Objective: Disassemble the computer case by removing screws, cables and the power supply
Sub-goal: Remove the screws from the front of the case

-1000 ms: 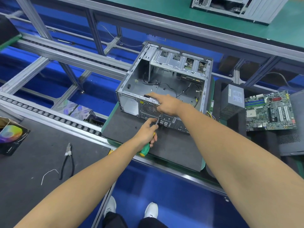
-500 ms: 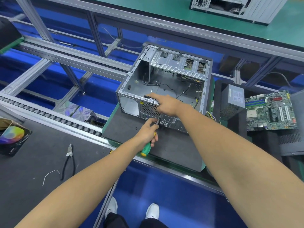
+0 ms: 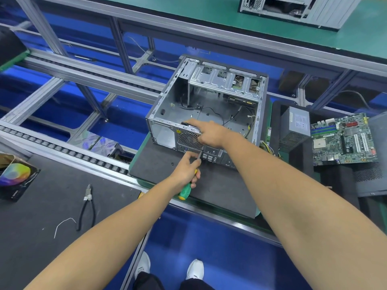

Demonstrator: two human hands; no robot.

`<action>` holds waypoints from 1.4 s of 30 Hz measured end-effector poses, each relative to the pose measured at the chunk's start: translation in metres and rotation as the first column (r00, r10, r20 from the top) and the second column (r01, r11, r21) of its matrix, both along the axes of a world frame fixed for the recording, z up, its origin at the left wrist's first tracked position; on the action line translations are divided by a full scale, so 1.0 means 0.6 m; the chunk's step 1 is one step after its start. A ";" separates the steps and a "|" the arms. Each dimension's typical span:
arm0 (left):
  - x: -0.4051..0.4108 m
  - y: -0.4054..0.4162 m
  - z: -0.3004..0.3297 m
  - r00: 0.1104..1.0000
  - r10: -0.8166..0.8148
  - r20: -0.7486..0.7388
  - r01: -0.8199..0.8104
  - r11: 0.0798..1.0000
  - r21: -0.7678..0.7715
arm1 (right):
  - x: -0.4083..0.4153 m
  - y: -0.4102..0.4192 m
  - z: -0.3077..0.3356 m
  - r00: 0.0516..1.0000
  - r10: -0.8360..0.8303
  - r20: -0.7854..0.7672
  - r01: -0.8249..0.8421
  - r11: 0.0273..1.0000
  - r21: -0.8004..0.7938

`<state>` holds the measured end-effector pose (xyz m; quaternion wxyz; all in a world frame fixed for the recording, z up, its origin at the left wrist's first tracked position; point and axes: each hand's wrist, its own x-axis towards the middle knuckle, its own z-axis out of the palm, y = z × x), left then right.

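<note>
**Screwdriver at the rear panel of the open case**

While the computer case (image 3: 206, 114) lies open-side up on a dark mat (image 3: 219, 191), both hands work at its near rear panel. Left hand (image 3: 186, 170) grips a green-handled screwdriver (image 3: 187, 190), its shaft angled up to the panel just below the fan grille. Right hand (image 3: 211, 133) rests on the case's near top edge, forefinger stretched leftward along it, other fingers curled over the rim. Loose black cables (image 3: 228, 118) lie inside the case. Right of the case stand a power supply (image 3: 295, 127) and, beyond it, a motherboard (image 3: 343, 139). Well left of the case lie pliers (image 3: 87, 206).
</note>
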<state>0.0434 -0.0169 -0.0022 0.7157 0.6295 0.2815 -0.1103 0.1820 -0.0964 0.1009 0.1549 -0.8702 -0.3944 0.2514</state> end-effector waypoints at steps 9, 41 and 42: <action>-0.006 -0.014 -0.019 0.988 0.131 0.077 -0.133 0.991 0.032 | 0.001 0.001 -0.002 1.000 0.017 0.011 -0.017 1.000 0.014; -0.025 0.015 -0.003 0.999 0.035 0.041 -0.023 0.965 -0.263 | -0.002 0.006 -0.012 0.999 -0.040 -0.003 0.040 0.999 0.023; -0.028 0.015 -0.002 0.998 0.039 0.044 -0.027 0.967 -0.253 | -0.002 0.006 -0.012 0.999 -0.045 -0.005 0.045 0.999 0.020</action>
